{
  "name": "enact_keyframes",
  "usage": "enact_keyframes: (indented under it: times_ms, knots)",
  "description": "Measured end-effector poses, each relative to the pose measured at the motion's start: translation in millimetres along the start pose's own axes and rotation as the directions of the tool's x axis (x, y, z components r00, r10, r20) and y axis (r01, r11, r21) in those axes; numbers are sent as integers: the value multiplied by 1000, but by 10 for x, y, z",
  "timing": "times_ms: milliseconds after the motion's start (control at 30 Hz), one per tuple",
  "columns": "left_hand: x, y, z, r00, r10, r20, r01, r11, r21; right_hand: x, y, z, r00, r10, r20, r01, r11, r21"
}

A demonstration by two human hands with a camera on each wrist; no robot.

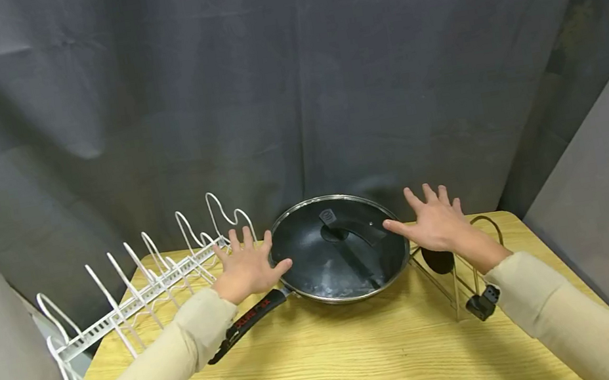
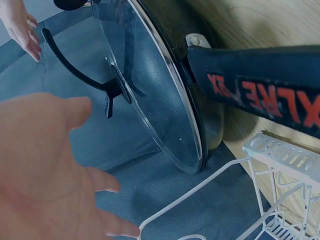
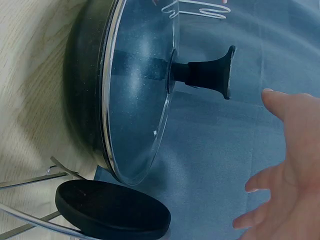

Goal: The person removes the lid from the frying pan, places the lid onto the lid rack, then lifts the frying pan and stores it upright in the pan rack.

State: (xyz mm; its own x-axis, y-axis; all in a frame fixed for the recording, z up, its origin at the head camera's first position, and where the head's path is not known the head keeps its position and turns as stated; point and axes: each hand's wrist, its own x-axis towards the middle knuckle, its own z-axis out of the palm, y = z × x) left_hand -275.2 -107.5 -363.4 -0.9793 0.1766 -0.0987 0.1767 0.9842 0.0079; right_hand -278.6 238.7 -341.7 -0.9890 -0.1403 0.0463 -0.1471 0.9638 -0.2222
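Note:
A dark wok (image 2: 212, 115) stands on the wooden table, covered by a glass lid (image 1: 316, 261) with a metal rim. On top of the lid rises a black lid handle (image 3: 205, 75). The wok's long black handle (image 1: 253, 318), with red lettering, points toward the front left. My left hand (image 1: 248, 269) hovers with spread fingers near the lid's left edge, over the base of that long handle. At the lid's right edge my right hand (image 1: 435, 222) is held up, its fingers spread too. Both palms are bare, and the wrist views show a gap between each hand and the lid.
A white wire rack (image 1: 136, 299) with upright prongs runs along the table's left side. To the right of the wok stands a metal-wire stand (image 1: 455, 292) with a round black pad (image 3: 112, 207) and a black fitting (image 1: 483, 304). Grey curtain (image 1: 288, 86) hangs behind the table.

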Motion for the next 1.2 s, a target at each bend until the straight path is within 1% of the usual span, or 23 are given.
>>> enact_keyframes:
  times_ms: [133,267,433,533,700,767,933,1067,1200]
  knots:
    - [-4,-13,-13,1000,23,-13,-23,1000,6,20,6,-3,1000,-23,-18,23,1000,7]
    - [-18,-12,-34,997,61,-46,-60,998,28,33,-2,4,1000,-21,-16,22,999,28]
    - [-76,-9,-32,992,115,-56,-114,993,15,38,-29,25,999,-35,-25,36,998,59]
    - [-102,-23,-2,986,153,-69,-153,988,1,38,-50,35,998,-56,-41,59,995,75]
    - [-120,-61,67,981,181,-65,-184,982,-36,49,-95,53,992,-105,-68,110,991,80]
    - [-131,-82,92,981,188,-54,-191,980,-53,56,-111,68,990,-117,-78,123,989,83]
    - [-189,-136,158,972,226,-66,-229,972,-49,88,-124,126,982,-157,-107,169,979,117]
    - [-239,-162,227,973,224,-56,-228,971,-66,121,-143,160,982,-166,-87,180,966,188]
    - [-250,-184,321,975,222,-24,-223,970,-97,142,-157,199,990,-134,-32,137,946,294]
